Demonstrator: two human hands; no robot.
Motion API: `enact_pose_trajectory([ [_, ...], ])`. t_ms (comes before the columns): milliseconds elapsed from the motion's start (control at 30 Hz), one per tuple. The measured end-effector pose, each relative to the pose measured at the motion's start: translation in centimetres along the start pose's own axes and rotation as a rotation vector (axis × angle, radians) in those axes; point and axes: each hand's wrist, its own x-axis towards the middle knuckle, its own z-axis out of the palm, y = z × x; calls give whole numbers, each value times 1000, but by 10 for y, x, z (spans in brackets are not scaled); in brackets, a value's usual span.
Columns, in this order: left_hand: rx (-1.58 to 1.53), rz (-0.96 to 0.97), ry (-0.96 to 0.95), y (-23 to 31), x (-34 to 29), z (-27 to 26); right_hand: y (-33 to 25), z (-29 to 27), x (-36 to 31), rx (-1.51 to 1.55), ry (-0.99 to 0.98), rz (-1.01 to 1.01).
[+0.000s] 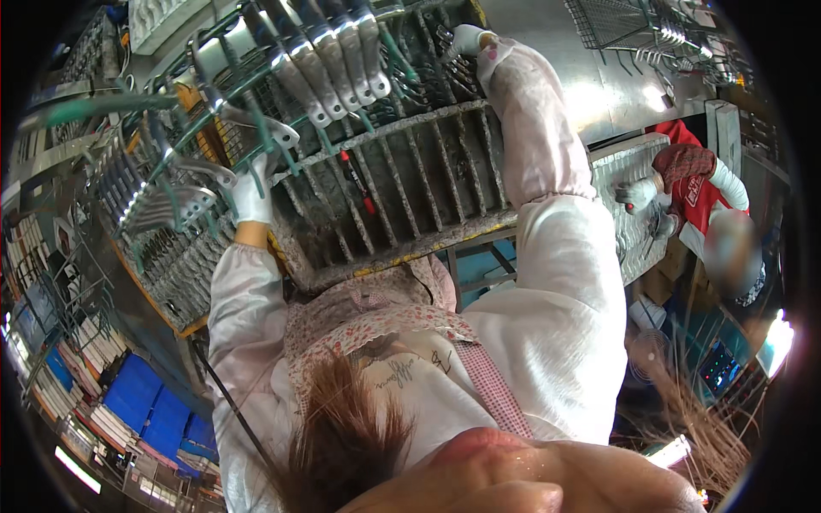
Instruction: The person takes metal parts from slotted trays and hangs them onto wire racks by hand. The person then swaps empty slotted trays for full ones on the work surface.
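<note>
- The left hand (pixel 252 195), in a white glove, is raised at the slotted tray's (pixel 402 249) far left corner, its fingers up against the lower end of a bare metal handle (pixel 280 132) and the green rack (pixel 252 85); whether that grip is clenched on either, I cannot tell.
- The right hand (pixel 469 40), also gloved, reaches to the tray's far right corner, beside small metal pieces (pixel 462 75) in the slots; its fingertips are too small to tell if the grip grasps one.
- A row of shiny metal handles (pixel 329 73) hangs on the rack, over the tray's far edge.
- A red and black marker (pixel 351 176) lies across the tray's dividers, left of its middle.
- A grey ridged tray (pixel 175 278) with an orange edge stands beside the slotted tray's left edge.
- On the right, a co-worker's gloved hand (pixel 637 195) rests over a pale tray (pixel 629 227).
</note>
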Motion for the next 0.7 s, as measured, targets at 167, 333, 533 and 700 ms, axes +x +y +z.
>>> enact_pose_trajectory([
  [167, 50, 104, -166, 26, 8, 60, 2, 0, 3, 83, -15, -113],
  [333, -130, 84, -606, 59, 13, 142, -12, -28, -24, 352, -26, -174],
  [533, -780, -176, -758, 86, -10, 223, -119, -55, -124, 349, -14, 28],
  [700, -1134, -5, -536, 31, -14, 242, -146, -7, -143, 557, -82, 33],
])
